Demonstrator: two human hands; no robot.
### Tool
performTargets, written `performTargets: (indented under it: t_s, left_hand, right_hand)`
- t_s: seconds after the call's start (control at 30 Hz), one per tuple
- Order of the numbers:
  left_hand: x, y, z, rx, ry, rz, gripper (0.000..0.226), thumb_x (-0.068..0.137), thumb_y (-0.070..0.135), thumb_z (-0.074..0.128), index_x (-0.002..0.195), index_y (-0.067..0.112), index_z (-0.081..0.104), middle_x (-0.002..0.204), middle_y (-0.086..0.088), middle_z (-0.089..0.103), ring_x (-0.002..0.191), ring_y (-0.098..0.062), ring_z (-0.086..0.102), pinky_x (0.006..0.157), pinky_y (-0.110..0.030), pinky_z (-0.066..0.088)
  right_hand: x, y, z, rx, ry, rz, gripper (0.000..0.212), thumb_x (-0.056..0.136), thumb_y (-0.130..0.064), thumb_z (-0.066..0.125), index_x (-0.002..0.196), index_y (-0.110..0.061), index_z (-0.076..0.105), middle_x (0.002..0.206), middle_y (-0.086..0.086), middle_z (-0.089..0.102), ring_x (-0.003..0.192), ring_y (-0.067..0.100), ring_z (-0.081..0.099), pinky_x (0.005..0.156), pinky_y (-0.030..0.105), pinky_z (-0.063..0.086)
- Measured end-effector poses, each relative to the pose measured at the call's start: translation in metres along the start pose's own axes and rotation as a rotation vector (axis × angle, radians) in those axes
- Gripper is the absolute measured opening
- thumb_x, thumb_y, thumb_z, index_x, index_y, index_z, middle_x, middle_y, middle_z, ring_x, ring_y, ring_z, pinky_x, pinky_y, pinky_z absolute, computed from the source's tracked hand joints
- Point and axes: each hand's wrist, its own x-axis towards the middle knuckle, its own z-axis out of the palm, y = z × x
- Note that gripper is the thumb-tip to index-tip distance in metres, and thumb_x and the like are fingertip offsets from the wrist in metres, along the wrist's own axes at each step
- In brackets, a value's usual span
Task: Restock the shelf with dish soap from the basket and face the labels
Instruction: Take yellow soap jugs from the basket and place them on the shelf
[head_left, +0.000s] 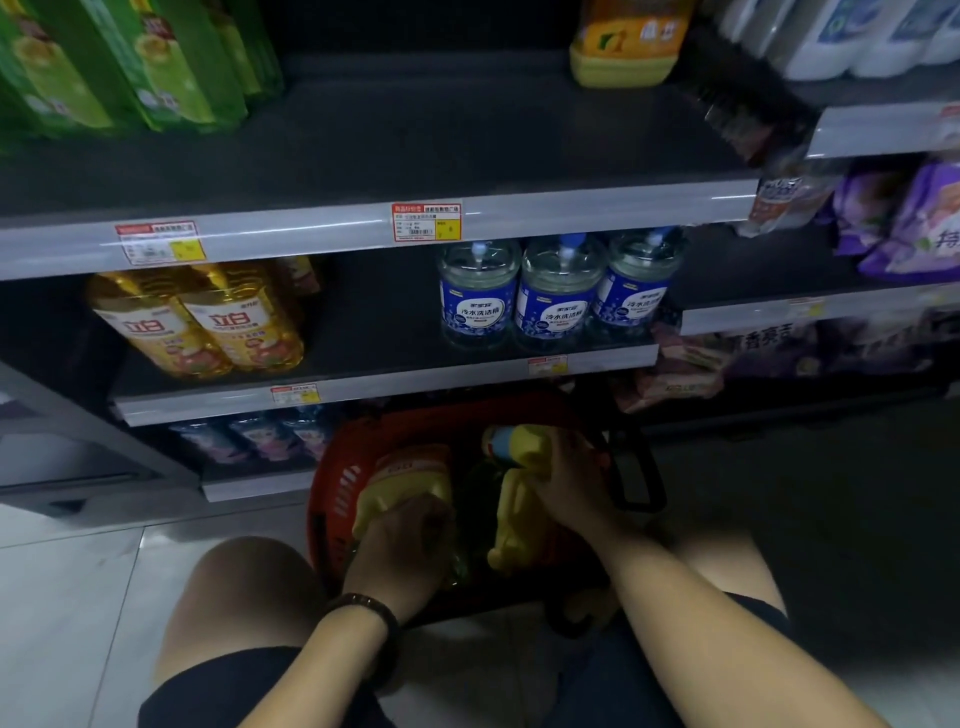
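While I watch through the head camera, left hand curled round 1 yellow dish soap bottle, right hand gripping a second yellow bottle, both inside red basket, pale tiled floor, dark shelf above, dim aisle.

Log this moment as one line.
left hand: grips yellow bottle in basket | right hand: grips second yellow bottle | shelf: middle gap unfilled

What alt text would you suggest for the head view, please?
A person's left hand grips the left yellow plastic soap bottle and their right hand the right yellow plastic soap bottle, both inside a red plastic basket on the floor in front of dark metal shelves.
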Motion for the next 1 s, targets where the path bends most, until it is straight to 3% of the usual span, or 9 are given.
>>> performTargets:
  t_s: [0.3, 0.47, 0.53, 0.63, 0.7, 0.77, 0.83, 0.9, 1.0]
  left_hand:
    - [0.000, -0.001, -0.005, -0.053, 0.012, -0.021, 0.014, 0.104, 0.033, 0.060, 0.105, 0.047, 0.056, 0.105, 0.028, 0.056, 0.093, 0.011, 0.056, 0.068, -0.004, 0.044]
    - [-0.002, 0.000, -0.003, -0.115, 0.038, -0.021, 0.028, 0.098, 0.032, 0.068, 0.110, 0.052, 0.053, 0.121, 0.021, 0.058, 0.110, 0.002, 0.060, 0.076, -0.003, 0.041]
    - [-0.001, 0.003, -0.004, -0.152, 0.026, -0.017, 0.040, 0.091, 0.040, 0.074, 0.121, 0.052, 0.051, 0.131, 0.017, 0.057, 0.121, -0.008, 0.059, 0.089, -0.013, 0.048]
    - [-0.002, 0.022, -0.011, -0.153, 0.029, 0.003, 0.068, 0.074, 0.068, 0.068, 0.135, 0.052, 0.043, 0.143, 0.015, 0.051, 0.131, -0.016, 0.054, 0.105, -0.046, 0.053]
    - [-0.002, 0.039, -0.019, -0.083, 0.054, 0.025, 0.081, 0.070, 0.068, 0.073, 0.140, 0.050, 0.038, 0.147, 0.012, 0.045, 0.138, -0.020, 0.047, 0.110, -0.048, 0.048]
    - [-0.002, 0.056, -0.028, -0.046, 0.084, 0.061, 0.094, 0.064, 0.065, 0.079, 0.144, 0.047, 0.034, 0.150, 0.011, 0.041, 0.142, -0.020, 0.041, 0.112, -0.046, 0.047]
    - [-0.005, 0.075, -0.038, -0.044, 0.097, 0.118, 0.104, 0.057, 0.069, 0.082, 0.147, 0.048, 0.034, 0.150, 0.015, 0.042, 0.140, -0.014, 0.042, 0.111, -0.044, 0.049]
    - [-0.014, 0.090, -0.046, -0.146, 0.101, 0.167, 0.101, 0.056, 0.065, 0.092, 0.142, 0.049, 0.042, 0.139, 0.023, 0.055, 0.128, -0.004, 0.056, 0.102, -0.033, 0.055]
    - [-0.042, 0.105, -0.059, -0.358, 0.159, 0.214, 0.089, 0.059, 0.039, 0.103, 0.134, 0.043, 0.055, 0.119, 0.021, 0.073, 0.107, 0.003, 0.069, 0.085, -0.018, 0.058]
  right_hand:
    - [0.015, -0.004, -0.013, 0.142, 0.130, 0.033, 0.055, 0.092, -0.035, 0.083, 0.142, -0.020, 0.065, 0.142, 0.006, 0.067, 0.134, 0.026, 0.060, 0.096, 0.024, 0.036]
    - [-0.016, -0.013, -0.033, 0.268, 0.264, -0.132, 0.046, 0.086, -0.034, 0.089, 0.124, -0.013, 0.073, 0.118, 0.004, 0.074, 0.111, 0.021, 0.068, 0.087, 0.018, 0.043]
    - [-0.035, -0.019, -0.055, 0.301, 0.315, -0.213, 0.039, 0.086, -0.039, 0.087, 0.115, -0.016, 0.074, 0.108, -0.002, 0.071, 0.101, 0.015, 0.066, 0.078, 0.010, 0.039]
    - [-0.068, -0.041, -0.095, 0.347, 0.273, -0.276, 0.022, 0.088, -0.041, 0.085, 0.097, -0.036, 0.065, 0.099, -0.010, 0.067, 0.090, 0.009, 0.063, 0.072, 0.007, 0.040]
    - [-0.089, -0.063, -0.119, 0.379, 0.195, -0.338, 0.023, 0.089, -0.033, 0.086, 0.090, -0.037, 0.064, 0.094, -0.011, 0.067, 0.088, 0.005, 0.064, 0.073, 0.014, 0.048]
    - [-0.108, -0.084, -0.141, 0.424, 0.143, -0.394, 0.020, 0.088, -0.029, 0.088, 0.091, -0.028, 0.068, 0.088, -0.005, 0.070, 0.082, 0.017, 0.069, 0.075, 0.038, 0.057]
    - [-0.129, -0.108, -0.165, 0.468, 0.046, -0.408, 0.021, 0.089, -0.028, 0.088, 0.097, -0.022, 0.070, 0.086, 0.002, 0.071, 0.063, 0.029, 0.074, 0.059, 0.049, 0.059]
    - [-0.147, -0.132, -0.184, 0.446, -0.048, -0.432, 0.021, 0.092, -0.029, 0.085, 0.101, -0.020, 0.069, 0.086, 0.008, 0.072, 0.049, 0.034, 0.072, 0.048, 0.050, 0.057]
    - [-0.169, -0.160, -0.203, 0.454, -0.127, -0.497, 0.018, 0.094, -0.024, 0.083, 0.100, -0.017, 0.068, 0.089, 0.005, 0.069, 0.048, 0.033, 0.072, 0.042, 0.036, 0.053]
